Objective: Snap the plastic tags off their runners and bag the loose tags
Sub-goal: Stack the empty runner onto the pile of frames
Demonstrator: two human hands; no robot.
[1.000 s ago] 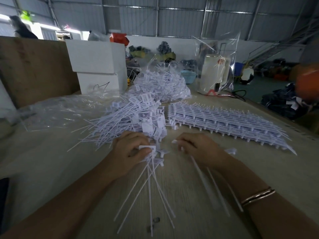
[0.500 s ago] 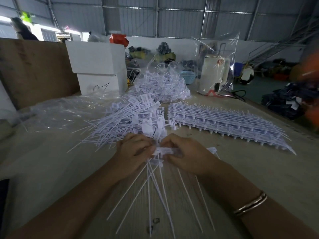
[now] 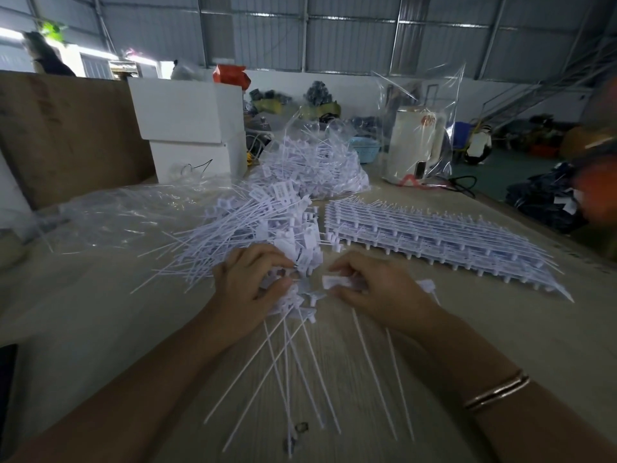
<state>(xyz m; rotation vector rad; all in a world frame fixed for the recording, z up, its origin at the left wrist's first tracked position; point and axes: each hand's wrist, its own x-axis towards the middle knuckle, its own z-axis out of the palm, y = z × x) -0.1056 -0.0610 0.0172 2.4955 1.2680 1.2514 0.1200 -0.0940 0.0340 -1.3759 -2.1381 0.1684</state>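
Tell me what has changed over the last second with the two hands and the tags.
The hands met half a second ago and have since drawn apart. The right hand now pinches a tag piece clear of the bunch of tags that the left hand grips. The loose pile, the stack of runners and the filled bag have stayed put.

Left hand [image 3: 248, 289] knuckles up near mid-bench, fingers [image 3: 267, 262] curled in a grip. Right hand [image 3: 384, 289] just beside, apart, thumb and fingers pinching. Forearms angled in from near edge.
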